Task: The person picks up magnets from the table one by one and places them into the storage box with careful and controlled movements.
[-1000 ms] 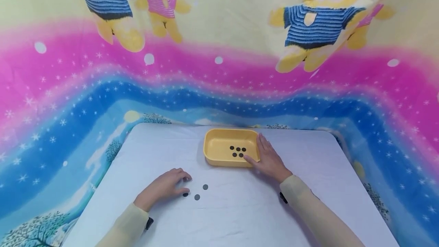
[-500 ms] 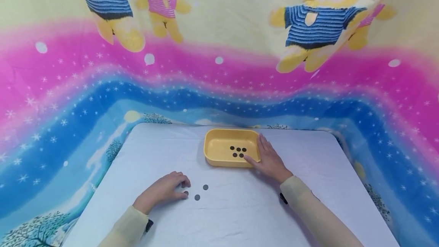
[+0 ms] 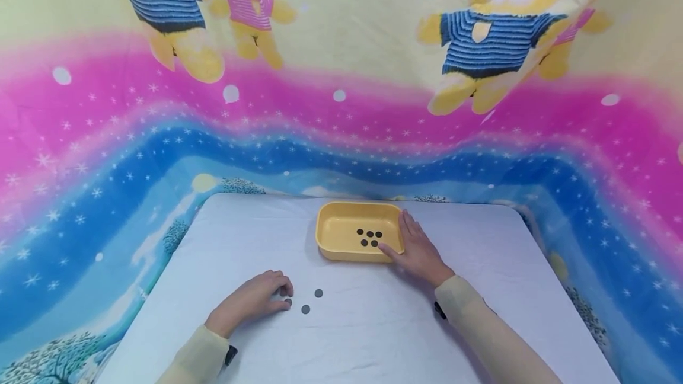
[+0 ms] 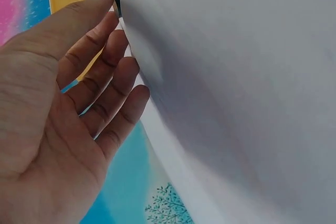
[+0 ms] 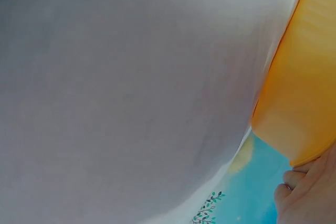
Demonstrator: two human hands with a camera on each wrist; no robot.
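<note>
On the white table my left hand (image 3: 255,299) has its thumb and fingertips bent around a small dark disc (image 3: 289,301), pinching it at its edges. In the left wrist view the same disc (image 4: 117,3) shows edge-on between thumb and forefinger, against the table. Two loose grey discs, a nearer one (image 3: 306,309) and a farther one (image 3: 318,293), lie just right of this hand. My right hand (image 3: 421,255) rests along the right end of a yellow rectangular tub (image 3: 333,253), fingers straight, thumb over its front rim. Several dark discs (image 3: 370,234) lie inside the tub.
The tub stands near the back edge of the white-covered table (image 3: 363,336). A printed curtain (image 3: 341,129) with bears and snowflakes hangs behind and around the table. Black straps show at both sleeve cuffs.
My left thumb and fingers have drawn closer together around the dark disc, which shows more from above. My right hand and the tub stay in place.
</note>
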